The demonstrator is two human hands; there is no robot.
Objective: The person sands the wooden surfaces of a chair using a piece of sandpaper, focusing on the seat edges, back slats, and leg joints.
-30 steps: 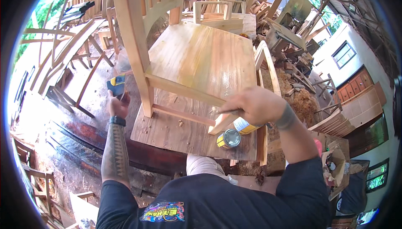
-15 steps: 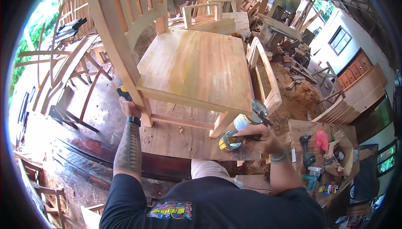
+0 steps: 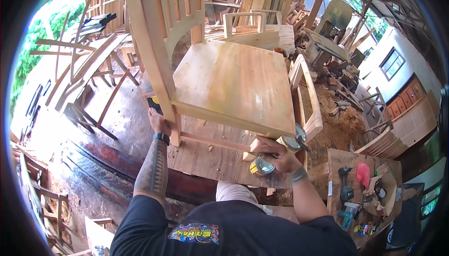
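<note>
A bare wooden chair (image 3: 234, 87) stands on a wooden work surface, its slatted back at the left and a wet shine on its seat. My left hand (image 3: 159, 121) is closed beside the chair's back leg, on a black-and-yellow object (image 3: 153, 100) whose kind is partly hidden. My right hand (image 3: 279, 157) is closed at the front leg, just under the seat's corner. It grips a flat-bladed applicator, mostly hidden by the fingers and the leg. Right below this hand sits an open small can (image 3: 262, 166) with a yellow label. A larger open can (image 3: 292, 138) stands behind it.
A side table (image 3: 336, 162) at right carries a dark drill (image 3: 345, 183), a teal power tool (image 3: 347, 216) and a pink bag (image 3: 363, 174). Another chair (image 3: 312, 115) lies just right of the seat. Wooden frames (image 3: 89, 87) stand at left; sawdust (image 3: 351, 120) covers ground behind.
My right hand has moved from over the small can up and left to the chair's front leg, taking the applicator along. My left hand stays at the back leg. The whole view has shifted.
</note>
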